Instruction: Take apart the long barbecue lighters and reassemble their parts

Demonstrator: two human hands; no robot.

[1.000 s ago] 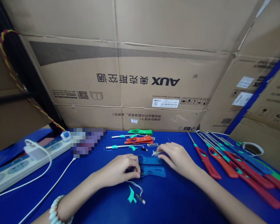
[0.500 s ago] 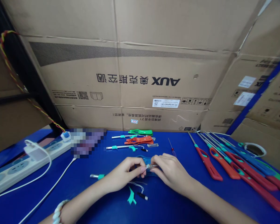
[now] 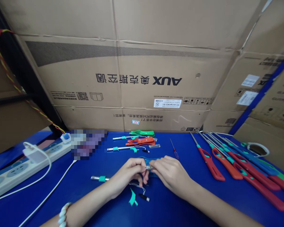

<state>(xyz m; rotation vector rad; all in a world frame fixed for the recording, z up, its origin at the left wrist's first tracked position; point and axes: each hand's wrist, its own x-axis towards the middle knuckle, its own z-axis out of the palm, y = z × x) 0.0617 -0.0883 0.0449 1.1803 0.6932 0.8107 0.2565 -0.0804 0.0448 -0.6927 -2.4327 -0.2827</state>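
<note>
My left hand (image 3: 132,171) and right hand (image 3: 171,173) meet over the blue table, both closed on one small lighter fuel tank (image 3: 148,167). My left fingertips pinch its whitish end, while my right fingers cover most of its clear body. Beneath the hands lies a blue see-through lighter casing (image 3: 142,157), partly hidden. A metal lighter tube (image 3: 94,178) with a green collar runs under my left forearm. Closer to me rest a green trigger (image 3: 133,198) and a black igniter (image 3: 144,197) with white wires.
Beyond the hands are an orange-red casing (image 3: 142,141), a green casing (image 3: 143,133), and a screwdriver (image 3: 175,153). Several long lighters (image 3: 210,165) lie at right beside a tape roll (image 3: 257,149). A power strip (image 3: 16,170) with cables occupies the left. Cardboard (image 3: 137,56) stands behind.
My left fingers have shifted their pinch at the end of the fuel tank, the lower fingers now hanging looser. My right hand has closed further over the tank. The view has shifted slightly.
</note>
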